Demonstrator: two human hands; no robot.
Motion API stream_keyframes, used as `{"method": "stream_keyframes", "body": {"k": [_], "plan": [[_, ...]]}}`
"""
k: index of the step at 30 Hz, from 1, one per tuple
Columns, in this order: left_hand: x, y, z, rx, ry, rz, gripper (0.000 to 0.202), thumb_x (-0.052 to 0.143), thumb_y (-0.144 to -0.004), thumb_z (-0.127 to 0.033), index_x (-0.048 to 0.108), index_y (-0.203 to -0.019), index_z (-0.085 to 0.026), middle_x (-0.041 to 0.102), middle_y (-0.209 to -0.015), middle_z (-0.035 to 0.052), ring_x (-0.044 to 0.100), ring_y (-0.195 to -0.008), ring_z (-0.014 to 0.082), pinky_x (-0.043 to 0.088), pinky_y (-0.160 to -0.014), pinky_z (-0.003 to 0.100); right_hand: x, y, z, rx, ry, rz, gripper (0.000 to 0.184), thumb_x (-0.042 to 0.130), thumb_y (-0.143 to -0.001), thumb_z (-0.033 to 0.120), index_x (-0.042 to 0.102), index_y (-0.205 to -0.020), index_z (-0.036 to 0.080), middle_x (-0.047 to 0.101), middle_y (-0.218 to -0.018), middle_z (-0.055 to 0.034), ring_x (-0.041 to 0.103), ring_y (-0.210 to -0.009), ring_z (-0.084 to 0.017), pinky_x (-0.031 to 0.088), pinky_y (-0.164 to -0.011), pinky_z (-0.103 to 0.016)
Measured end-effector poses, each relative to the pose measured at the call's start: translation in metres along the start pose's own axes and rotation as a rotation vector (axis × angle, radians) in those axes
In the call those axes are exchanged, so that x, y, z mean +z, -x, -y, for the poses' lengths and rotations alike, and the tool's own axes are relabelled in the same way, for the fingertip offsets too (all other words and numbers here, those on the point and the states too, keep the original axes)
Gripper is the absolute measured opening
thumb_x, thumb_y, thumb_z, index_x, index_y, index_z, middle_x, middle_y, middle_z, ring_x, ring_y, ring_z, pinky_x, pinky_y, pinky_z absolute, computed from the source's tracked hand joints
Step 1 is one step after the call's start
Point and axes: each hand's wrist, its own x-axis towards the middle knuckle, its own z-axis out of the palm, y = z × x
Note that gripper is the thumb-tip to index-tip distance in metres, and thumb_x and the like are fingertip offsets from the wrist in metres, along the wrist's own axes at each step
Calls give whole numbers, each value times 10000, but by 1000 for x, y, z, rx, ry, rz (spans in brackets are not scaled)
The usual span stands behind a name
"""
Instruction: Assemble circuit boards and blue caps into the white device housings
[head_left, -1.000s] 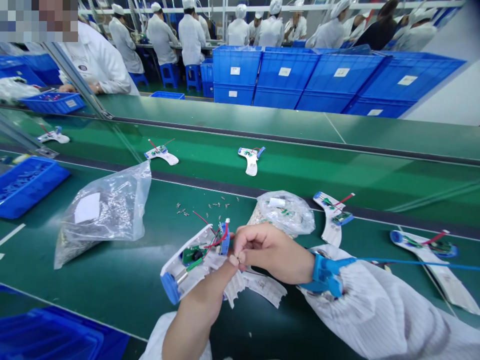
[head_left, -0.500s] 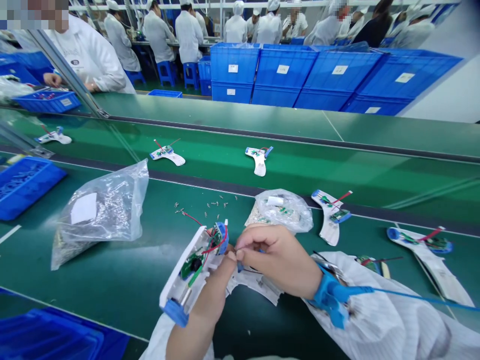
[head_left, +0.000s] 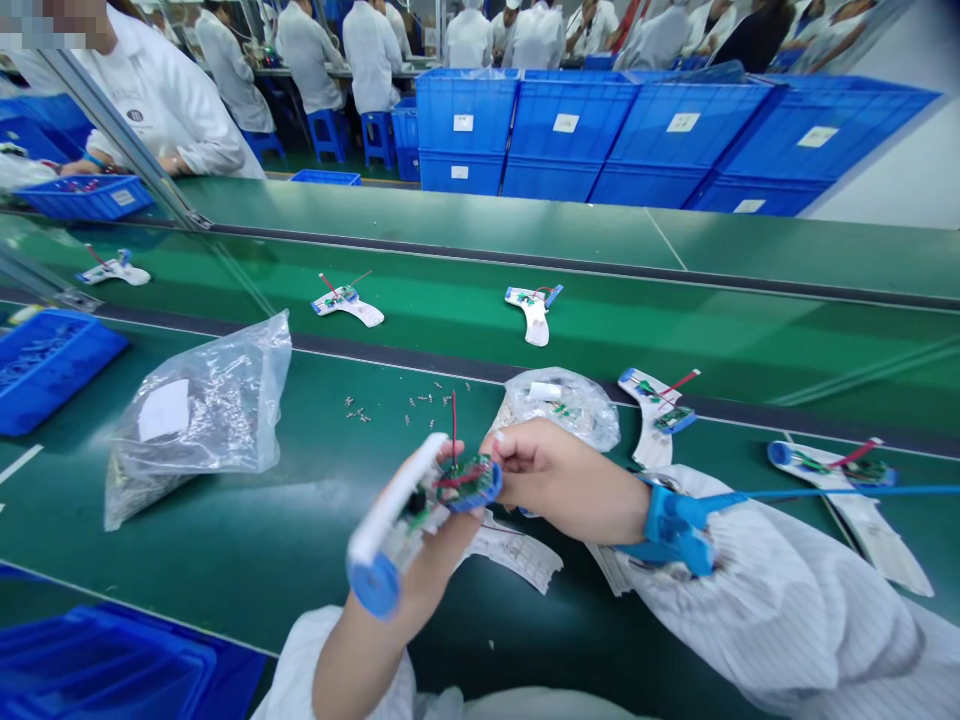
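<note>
My left hand (head_left: 452,537) is wrapped around a white gun-shaped housing (head_left: 391,500), like that of a forehead thermometer. The housing has a round blue end cap (head_left: 375,586) pointing down toward me. A blue-edged green circuit board (head_left: 474,484) with red wires stands out from it. The thumb and fingertips of my right hand (head_left: 559,480) are closed at the board's right edge; their exact grip is partly hidden. A blue wrist strap (head_left: 671,525) circles my right wrist. Below my hands, another white housing piece (head_left: 517,552) lies on the green table.
Small metal parts (head_left: 420,400) lie scattered behind my hands. Bags of parts stand left (head_left: 202,420) and behind (head_left: 562,405). More housings lie at right (head_left: 855,500) and on the green belt (head_left: 532,315). A blue bin (head_left: 56,370) sits far left. A co-worker (head_left: 165,100) works across.
The housing has turned in my left hand, so its blue end cap and the circuit board now face me more. My right fingertips have moved up to the board's edge. The view has shifted slightly.
</note>
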Motion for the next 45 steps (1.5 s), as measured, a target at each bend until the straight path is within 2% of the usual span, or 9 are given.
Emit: {"method": "stream_keyframes", "body": {"k": [2, 4, 7, 10, 16, 24, 35, 40, 45], "plan": [[4, 0, -6, -38, -7, 101, 222, 782, -575, -301, 685, -736, -183, 641, -559, -6, 587, -513, 165, 470, -524, 268, 0, 4, 7, -53, 85, -14, 107, 490, -699, 97, 542, -618, 144, 550, -608, 12, 495, -581, -90, 402, -559, -208], [8, 1, -13, -90, 23, 167, 248, 693, -681, -414, 681, -698, -167, 648, -566, 9, 615, -565, 183, 470, -548, 275, 0, 9, 15, -171, 264, -15, 133, 500, -700, 52, 572, -628, 138, 576, -680, -4, 519, -666, -99, 415, -626, -213], [18, 1, -20, -118, 142, 133, 257, 665, -707, -422, 692, -806, -187, 693, -724, 10, 646, -779, 222, 481, -683, 300, 1, 15, 24, -354, 443, 39, 170, 509, -691, -5, 604, -645, 128, 563, -707, 1, 517, -712, -83, 407, -668, -185], [26, 3, -26, -145, 175, 108, 251, 671, -702, -396, 688, -846, -191, 701, -854, 13, 616, -942, 240, 454, -809, 315, 1, 18, 28, -419, 540, 61, 185, 520, -681, -32, 612, -644, 125, 537, -683, 17, 497, -672, -56, 386, -632, -154], [31, 3, -31, -136, 50, 118, 191, 618, -747, -364, 676, -809, -193, 683, -932, 4, 569, -1019, 218, 392, -892, 297, -4, 19, 32, -401, 620, 73, 185, 562, -681, -20, 633, -650, 148, 519, -682, 27, 487, -647, -49, 371, -601, -161], [33, 1, -32, -120, -112, 94, 199, 544, -774, -373, 622, -684, -213, 559, -677, -30, 520, -738, 157, 392, -712, 263, -9, 22, 33, -392, 668, 96, 182, 566, -698, 8, 643, -662, 169, 529, -681, 24, 491, -628, -60, 374, -580, -179], [32, 3, -29, -118, -174, 62, 275, 538, -766, -431, 543, -600, -211, 469, -600, -24, 472, -646, 162, 380, -622, 274, -6, 21, 34, -276, 694, 17, 162, 581, -682, 47, 664, -658, 185, 607, -707, 29, 543, -658, -76, 408, -616, -191], [38, 6, -32, -142, -83, 60, 206, 545, -757, -389, 580, -657, -212, 518, -629, -17, 509, -692, 172, 407, -648, 272, -2, 19, 34, -193, 639, -46, 166, 589, -627, 35, 661, -605, 184, 610, -662, 44, 537, -603, -61, 403, -572, -172], [44, 7, -31, -200, 49, 50, 142, 559, -733, -317, 596, -676, -193, 573, -605, -12, 570, -688, 186, 442, -619, 270, 0, 20, 28, -214, 612, -125, 145, 613, -604, 31, 640, -577, 172, 571, -608, 44, 510, -559, -53, 395, -533, -157]]}}
